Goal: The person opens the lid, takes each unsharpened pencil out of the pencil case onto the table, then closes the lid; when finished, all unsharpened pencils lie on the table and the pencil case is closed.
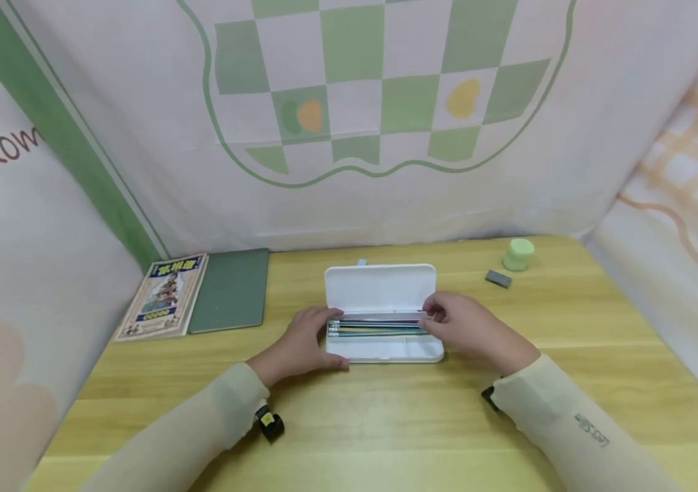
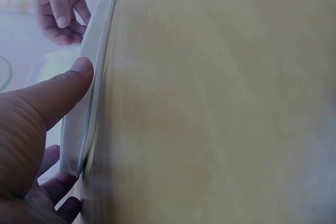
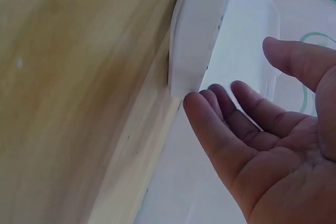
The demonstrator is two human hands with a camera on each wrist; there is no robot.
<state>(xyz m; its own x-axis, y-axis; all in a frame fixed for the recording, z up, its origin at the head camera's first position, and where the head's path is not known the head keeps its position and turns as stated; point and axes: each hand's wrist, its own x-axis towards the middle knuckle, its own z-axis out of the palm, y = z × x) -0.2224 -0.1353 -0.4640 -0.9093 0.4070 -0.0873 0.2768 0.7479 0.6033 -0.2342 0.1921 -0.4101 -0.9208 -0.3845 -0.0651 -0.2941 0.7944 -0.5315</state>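
A white pencil case [image 1: 380, 350] lies on the wooden table with its lid [image 1: 380, 287] raised at the back. Several striped pencils [image 1: 376, 333] lie lengthwise inside. My left hand [image 1: 300, 344] holds the case's left end; its thumb [image 2: 73, 85] lies against the front wall and the other fingers reach round the end. At the right end is my right hand [image 1: 468, 324], with fingers loosely bent and thumb apart. In the right wrist view nothing shows between that hand's fingers [image 3: 215, 135], and one fingertip is by the case's corner. The pencils' right ends are hidden behind this hand.
An illustrated book [image 1: 164, 297] and a green board or notebook [image 1: 230, 290] lie at the back left. A dark grey block [image 1: 498, 279] and a light green cup-like object [image 1: 518, 254] are at the back right. A small pale-blue item [image 1: 362, 262] peeks out behind the lid.
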